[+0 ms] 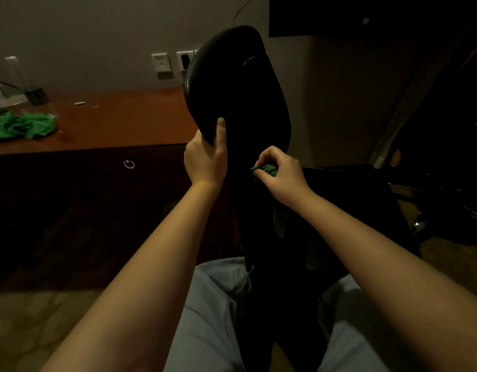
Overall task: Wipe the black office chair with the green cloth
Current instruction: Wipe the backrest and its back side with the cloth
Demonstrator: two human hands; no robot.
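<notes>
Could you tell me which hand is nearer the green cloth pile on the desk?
Left. The left hand grips the office chair, right of the green cloth pile; the right hand is farther right.

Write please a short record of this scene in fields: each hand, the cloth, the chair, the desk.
left hand: grips the padded edge of the black chair
right hand: holds the bunched green cloth against the chair
chair: close, between the person's legs
desk: wooden, at left; a green fabric pile lies on it
light: dim
</notes>
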